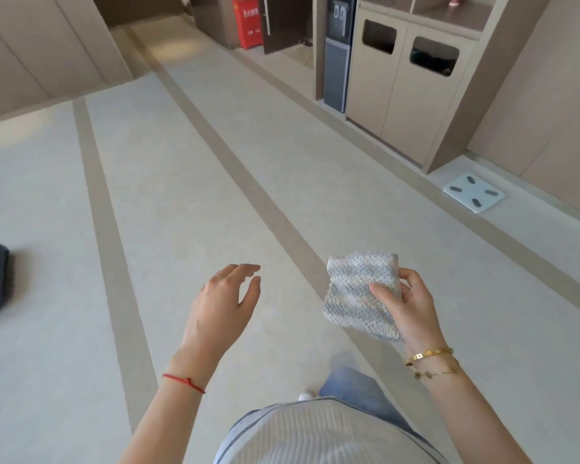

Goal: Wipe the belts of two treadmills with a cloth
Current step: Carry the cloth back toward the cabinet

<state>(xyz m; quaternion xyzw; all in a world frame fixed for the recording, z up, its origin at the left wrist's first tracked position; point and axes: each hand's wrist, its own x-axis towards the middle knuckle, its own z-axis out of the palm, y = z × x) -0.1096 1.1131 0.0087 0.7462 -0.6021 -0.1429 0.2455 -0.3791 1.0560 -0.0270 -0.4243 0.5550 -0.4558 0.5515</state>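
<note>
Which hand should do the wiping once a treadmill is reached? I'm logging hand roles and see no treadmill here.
Probably the right hand: it already pinches the folded cloth. The left hand hangs open, holding nothing.

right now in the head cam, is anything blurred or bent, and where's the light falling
Head view: wide-angle bending curves the floor stripes and tilts the cabinet; the cloth in the right hand and the open left hand are fairly sharp, the jeans leg is motion-smeared; a bright patch lies on the far floor; shadows are soft, no harsh glare.
</note>
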